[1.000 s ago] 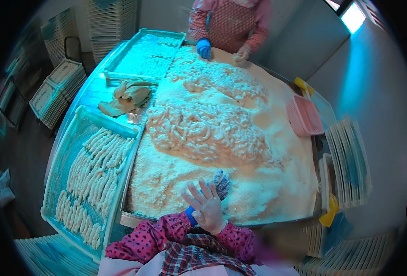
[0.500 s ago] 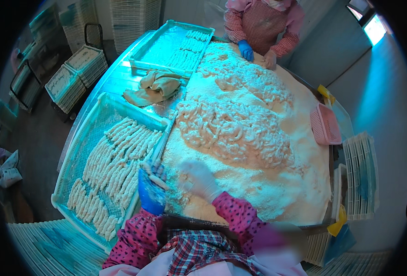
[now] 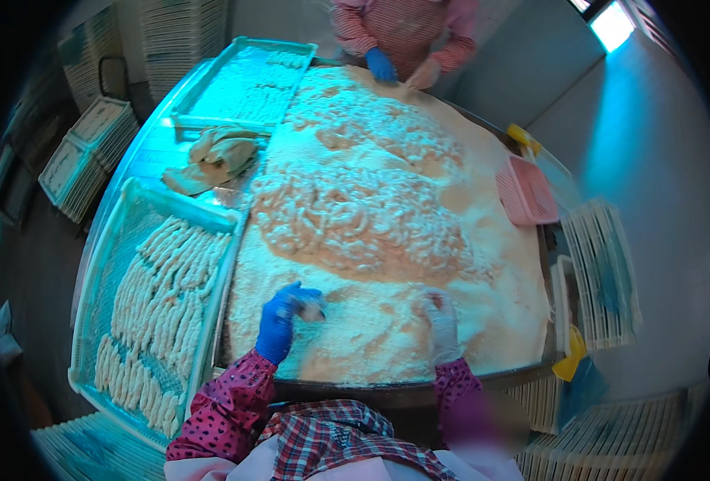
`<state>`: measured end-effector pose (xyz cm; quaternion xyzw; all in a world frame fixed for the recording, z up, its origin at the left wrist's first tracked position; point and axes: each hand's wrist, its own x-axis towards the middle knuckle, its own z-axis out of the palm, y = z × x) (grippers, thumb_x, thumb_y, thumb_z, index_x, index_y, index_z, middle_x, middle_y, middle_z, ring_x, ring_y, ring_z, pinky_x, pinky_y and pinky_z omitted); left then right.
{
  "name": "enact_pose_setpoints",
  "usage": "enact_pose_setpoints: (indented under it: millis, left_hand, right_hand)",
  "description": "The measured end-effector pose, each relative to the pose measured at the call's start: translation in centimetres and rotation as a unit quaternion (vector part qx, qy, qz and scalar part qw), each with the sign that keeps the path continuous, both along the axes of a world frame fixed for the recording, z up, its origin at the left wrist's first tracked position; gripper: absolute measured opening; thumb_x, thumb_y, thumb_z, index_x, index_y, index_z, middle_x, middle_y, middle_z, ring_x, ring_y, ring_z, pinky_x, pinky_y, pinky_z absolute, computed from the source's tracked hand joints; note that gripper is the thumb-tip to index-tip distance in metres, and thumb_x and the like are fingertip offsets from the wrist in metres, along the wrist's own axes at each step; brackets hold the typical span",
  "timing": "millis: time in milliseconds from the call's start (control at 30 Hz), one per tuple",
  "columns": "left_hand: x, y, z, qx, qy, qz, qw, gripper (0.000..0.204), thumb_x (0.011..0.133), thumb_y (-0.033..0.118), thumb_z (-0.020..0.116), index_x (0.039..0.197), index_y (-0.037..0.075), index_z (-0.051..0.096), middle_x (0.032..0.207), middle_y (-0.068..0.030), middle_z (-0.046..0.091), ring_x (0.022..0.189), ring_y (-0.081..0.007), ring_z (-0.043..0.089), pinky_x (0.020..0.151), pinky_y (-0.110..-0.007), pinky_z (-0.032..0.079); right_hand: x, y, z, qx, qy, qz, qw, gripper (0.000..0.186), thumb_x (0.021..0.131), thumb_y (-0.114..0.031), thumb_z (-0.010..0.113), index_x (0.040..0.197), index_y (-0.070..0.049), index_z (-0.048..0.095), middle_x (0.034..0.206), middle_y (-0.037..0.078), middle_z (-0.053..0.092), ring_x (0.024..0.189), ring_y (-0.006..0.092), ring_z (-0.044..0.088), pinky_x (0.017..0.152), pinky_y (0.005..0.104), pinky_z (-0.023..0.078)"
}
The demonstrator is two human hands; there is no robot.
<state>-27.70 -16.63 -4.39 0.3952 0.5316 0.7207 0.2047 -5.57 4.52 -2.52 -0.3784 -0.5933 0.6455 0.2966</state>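
My left hand [image 3: 287, 317], in a blue glove with floury fingertips, is over the near left of a broad bed of white flour [image 3: 355, 329]. Its fingers are curled together, and what they hold, if anything, is hidden. Farther right, my right hand [image 3: 441, 325] in a pale thin glove sits low at the flour with fingers bent inward; their contents cannot be made out. Beyond both hands a heap of flour-coated strips [image 3: 355, 216] lies on the flour. To the left, rows of coated strips [image 3: 162, 280] fill much of a pale mesh tray [image 3: 94, 305].
Another mesh tray [image 3: 210, 88] with strips stands at the far left, a crumpled cloth [image 3: 214, 156] before it. A pink basket [image 3: 525, 191] sits at the right edge, by stacked trays [image 3: 603, 272]. Across the table a co-worker [image 3: 399, 36] handles the far flour.
My left hand has moved from beside the near tray, where a strip lay across its fingers, onto the flour. My right hand has moved right, away from it. The view has shifted.
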Motion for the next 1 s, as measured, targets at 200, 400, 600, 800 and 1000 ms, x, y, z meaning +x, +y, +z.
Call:
enact_pose_setpoints:
  millis: [200, 400, 600, 800, 1000]
  left_hand:
    - [3.0, 0.9, -0.3, -0.207, 0.086, 0.156, 0.962, 0.033, 0.086, 0.035, 0.060, 0.105, 0.008, 0.063, 0.093, -0.0101, 0.065, 0.083, -0.0256, 0.063, 0.069, -0.035, 0.051]
    - [6.3, 3.0, -2.5, -0.316, 0.403, 0.116, 0.851, 0.048, 0.082, 0.035, 0.066, 0.120, 0.009, 0.054, 0.091, -0.0108, 0.057, 0.075, -0.0268, 0.057, 0.063, -0.036, 0.047]
    - [5.0, 1.1, -2.9, -0.164, -0.264, 0.004, 0.951, 0.040, 0.091, 0.020, 0.057, 0.127, 0.006, 0.049, 0.110, -0.0063, 0.060, 0.091, -0.0163, 0.059, 0.078, -0.030, 0.049]
    - [5.5, 1.1, -3.4, 0.067, -0.620, -0.034, 0.781, 0.041, 0.096, 0.023, 0.047, 0.134, 0.007, 0.042, 0.117, -0.0067, 0.056, 0.082, -0.0146, 0.055, 0.077, -0.031, 0.048]
    - [6.1, 2.9, -3.3, 0.202, -0.679, -0.133, 0.693, 0.042, 0.099, 0.029, 0.041, 0.136, 0.010, 0.038, 0.117, -0.0038, 0.056, 0.072, -0.0114, 0.049, 0.063, -0.026, 0.044]
  right_hand:
    - [2.7, -0.3, -2.2, 0.044, -0.078, 0.022, 0.996, 0.022, 0.086, -0.003, 0.059, 0.108, -0.003, 0.060, 0.099, 0.003, 0.061, 0.087, 0.0097, 0.058, 0.076, 0.0246, 0.049]
    - [-1.6, -2.9, 0.2, 0.195, -0.102, 0.116, 0.968, 0.022, 0.078, -0.005, 0.067, 0.100, -0.005, 0.064, 0.094, 0.005, 0.061, 0.087, 0.0154, 0.059, 0.077, 0.0277, 0.048]
    - [-4.7, -4.3, -1.2, 0.308, -0.138, 0.183, 0.923, 0.024, 0.072, -0.006, 0.070, 0.094, -0.006, 0.061, 0.089, 0.009, 0.058, 0.088, 0.0245, 0.058, 0.077, 0.0322, 0.047]
    - [-4.7, -4.3, -3.6, 0.261, -0.126, 0.185, 0.939, 0.024, 0.079, -0.007, 0.066, 0.101, -0.006, 0.059, 0.090, 0.006, 0.061, 0.084, 0.0174, 0.060, 0.072, 0.0294, 0.048]
    - [-4.8, -5.2, 0.3, -0.224, 0.013, 0.101, 0.969, 0.020, 0.085, -0.002, 0.060, 0.104, -0.003, 0.059, 0.098, 0.004, 0.061, 0.087, 0.0129, 0.058, 0.074, 0.0278, 0.046]
